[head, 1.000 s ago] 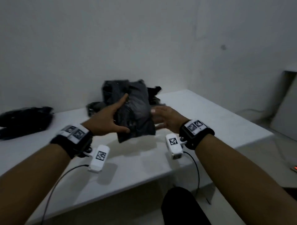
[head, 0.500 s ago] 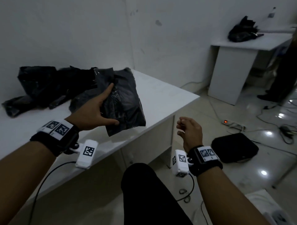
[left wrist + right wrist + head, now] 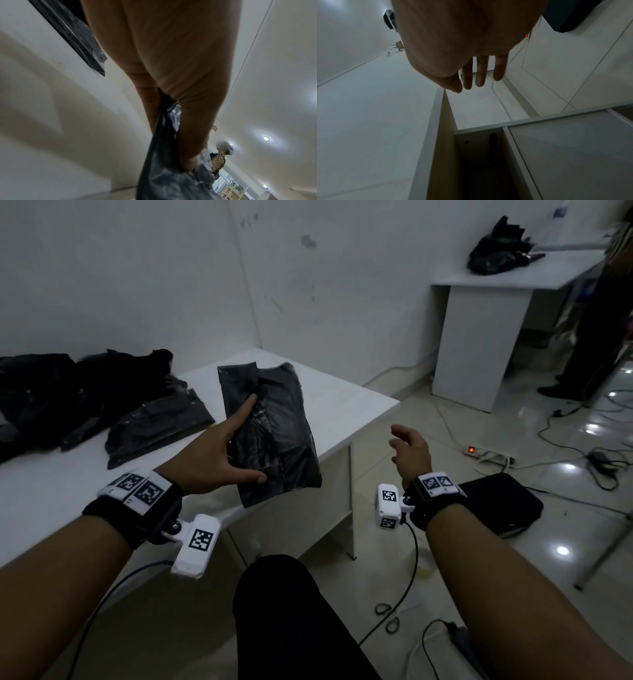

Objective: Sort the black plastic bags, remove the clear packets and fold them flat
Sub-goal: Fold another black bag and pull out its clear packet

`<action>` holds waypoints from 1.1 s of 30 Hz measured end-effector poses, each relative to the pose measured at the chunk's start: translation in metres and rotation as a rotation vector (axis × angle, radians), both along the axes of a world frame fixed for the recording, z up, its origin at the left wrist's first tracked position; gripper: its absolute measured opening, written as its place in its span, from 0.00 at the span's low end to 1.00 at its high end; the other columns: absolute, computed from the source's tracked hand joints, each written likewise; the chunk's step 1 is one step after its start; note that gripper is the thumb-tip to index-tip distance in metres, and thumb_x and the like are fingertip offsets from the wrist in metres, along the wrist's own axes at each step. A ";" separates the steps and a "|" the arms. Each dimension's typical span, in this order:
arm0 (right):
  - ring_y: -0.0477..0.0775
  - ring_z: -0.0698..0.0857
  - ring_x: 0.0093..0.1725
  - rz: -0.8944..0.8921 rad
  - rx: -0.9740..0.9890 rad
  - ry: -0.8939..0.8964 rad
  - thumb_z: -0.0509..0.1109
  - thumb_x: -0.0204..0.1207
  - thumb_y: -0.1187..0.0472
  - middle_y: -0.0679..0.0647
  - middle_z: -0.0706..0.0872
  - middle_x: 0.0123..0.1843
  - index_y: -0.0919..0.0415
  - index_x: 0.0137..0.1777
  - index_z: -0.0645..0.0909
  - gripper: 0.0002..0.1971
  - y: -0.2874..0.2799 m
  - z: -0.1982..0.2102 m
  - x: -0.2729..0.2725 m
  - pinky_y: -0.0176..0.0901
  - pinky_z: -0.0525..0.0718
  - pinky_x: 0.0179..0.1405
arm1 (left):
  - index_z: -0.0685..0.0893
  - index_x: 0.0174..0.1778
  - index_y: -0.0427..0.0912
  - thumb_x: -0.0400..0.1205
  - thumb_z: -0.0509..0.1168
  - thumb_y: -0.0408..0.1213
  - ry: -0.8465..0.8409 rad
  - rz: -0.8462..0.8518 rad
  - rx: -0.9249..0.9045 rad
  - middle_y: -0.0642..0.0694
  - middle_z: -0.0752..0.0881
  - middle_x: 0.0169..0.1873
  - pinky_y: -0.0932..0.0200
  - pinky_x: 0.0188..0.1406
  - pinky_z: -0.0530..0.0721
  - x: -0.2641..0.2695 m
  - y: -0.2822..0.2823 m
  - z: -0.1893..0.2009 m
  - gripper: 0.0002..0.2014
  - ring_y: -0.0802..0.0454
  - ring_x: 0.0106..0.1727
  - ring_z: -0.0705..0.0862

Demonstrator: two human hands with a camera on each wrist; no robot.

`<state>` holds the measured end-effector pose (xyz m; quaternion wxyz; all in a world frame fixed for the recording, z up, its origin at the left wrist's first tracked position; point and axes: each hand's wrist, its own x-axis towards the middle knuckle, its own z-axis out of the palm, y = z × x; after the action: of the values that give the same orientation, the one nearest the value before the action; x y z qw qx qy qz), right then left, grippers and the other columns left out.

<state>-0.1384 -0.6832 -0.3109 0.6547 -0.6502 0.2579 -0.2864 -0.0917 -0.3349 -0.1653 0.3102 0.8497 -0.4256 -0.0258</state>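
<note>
Showing glossy black on the folded bag [image 3: 274, 436], black on the pile [image 3: 44, 398] at the white surface [image 3: 342, 405] left edge, black-and-white squares on wristbands [image 3: 144, 491].

Dim room. White plastered walls [image 3: 137, 268] scuffed and marked near corner. Glossy pale tiled floor [image 3: 565, 542] reflected ceiling lights. White rectangular laminate table [image 3: 349, 405] stood against wall; second white desk [image 3: 479, 337] stood farther right. White power strip with red lit switch [image 3: 486, 453] lay on floor among loose cables. Flat black case [image 3: 507, 505] lay on floor near table.
</note>
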 end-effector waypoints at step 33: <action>0.56 0.91 0.54 0.094 0.334 -0.260 0.67 0.83 0.66 0.58 0.90 0.61 0.67 0.67 0.83 0.14 -0.067 0.059 0.083 0.47 0.90 0.46 | 0.43 0.88 0.58 0.69 0.82 0.48 0.053 -0.040 0.050 0.70 0.60 0.80 0.78 0.74 0.62 0.033 -0.062 -0.009 0.62 0.79 0.79 0.62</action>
<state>-0.0556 -0.7500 -0.2516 0.7938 -0.5016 0.1843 -0.2903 -0.0584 -0.3970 -0.1747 0.2994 0.8476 -0.4333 -0.0649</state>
